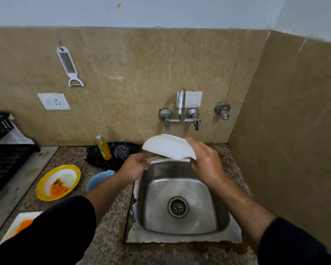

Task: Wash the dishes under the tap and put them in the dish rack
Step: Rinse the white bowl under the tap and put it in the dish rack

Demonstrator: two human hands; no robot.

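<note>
Left hand point(134, 167) and right hand point(204, 161) both grip one white plate point(166, 146), fingers curled over its lower-left and right edges. They hold it above the back rim of the sink point(155, 188), at 12 o'clock from the drain and just below the tap point(181, 100).

There are two hands, one held plate, one steel sink and one tap with two handles. Three more dishes wait at 9 o'clock from the sink: a yellow plate point(39, 188) with orange food scraps, a blue bowl point(97, 178) and a square plate point(21, 224) smeared orange. One black dish rack point(2, 153) stands further out at 9 o'clock. One yellow bottle point(103, 148) and one wire scrubber point(121, 152) sit at 10 o'clock.

The tabletop point(107, 226) is speckled granite. The wall point(151, 64) behind is beige stone, with one grater point(69, 66) and one socket point(54, 101) on it.

The white plate is tilted, its upper rim toward the wall. Its long axis runs from 9 to 3 o'clock, dipping slightly right.
</note>
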